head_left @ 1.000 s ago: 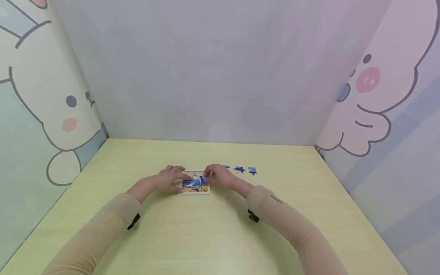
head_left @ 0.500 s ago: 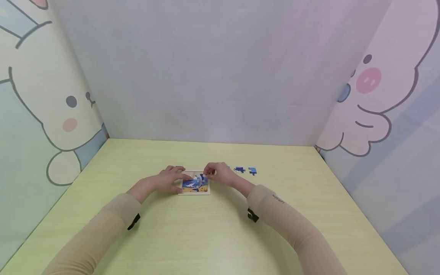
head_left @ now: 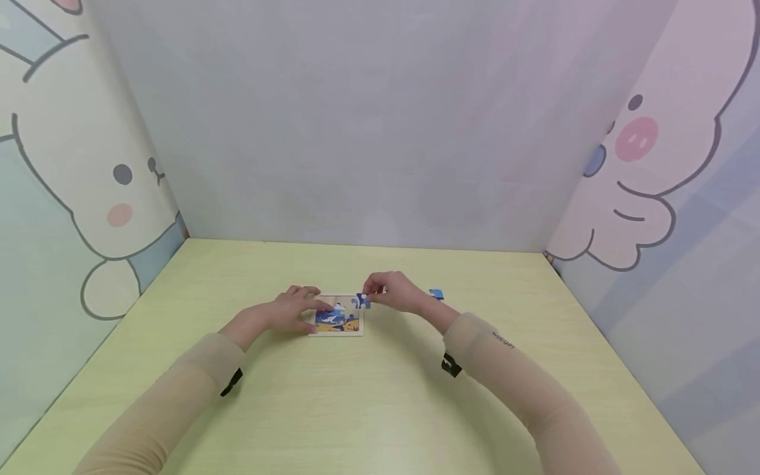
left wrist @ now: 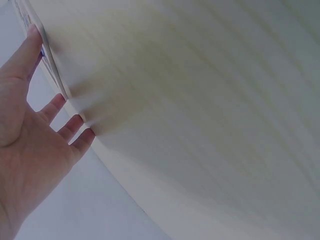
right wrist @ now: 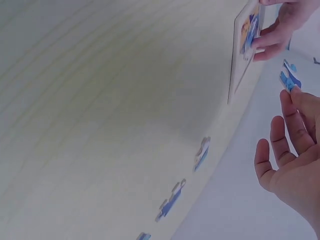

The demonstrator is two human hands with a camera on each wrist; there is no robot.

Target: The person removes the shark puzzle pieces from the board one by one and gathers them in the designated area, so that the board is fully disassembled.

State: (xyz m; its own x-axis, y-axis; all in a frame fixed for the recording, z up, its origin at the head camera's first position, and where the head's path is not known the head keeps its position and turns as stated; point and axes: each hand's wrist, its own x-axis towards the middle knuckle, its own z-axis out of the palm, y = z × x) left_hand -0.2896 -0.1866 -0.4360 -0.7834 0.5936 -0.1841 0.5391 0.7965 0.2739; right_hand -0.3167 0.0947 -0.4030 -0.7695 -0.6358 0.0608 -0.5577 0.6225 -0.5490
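Observation:
In the head view my right hand (head_left: 394, 291) pinches a blue and white puzzle piece (head_left: 361, 301) between thumb and fingertips, over the upper right of a small framed jigsaw board (head_left: 337, 334). The right wrist view has this puzzle piece (right wrist: 288, 80) lifted clear of the board, the other fingers loosely bent. My left hand (head_left: 289, 313) rests on the board's left side, thumb at the lower left corner and index finger reaching onto the picture. Its fingers are spread. Blue sea and yellow sand pieces fill the lower part of the board; bare wood shows toward the top.
Right of the board lie loose puzzle pieces, one blue piece (head_left: 436, 294) showing past my right wrist. From the right wrist, a row of them appears, including a dark blue piece (right wrist: 170, 201). A pale wood table (head_left: 380, 409) lies below, with printed fabric walls around it.
My right hand has lifted the puzzle piece off the board's right side and drawn it slightly up and to the right, covering more loose pieces. My left hand has stayed put.

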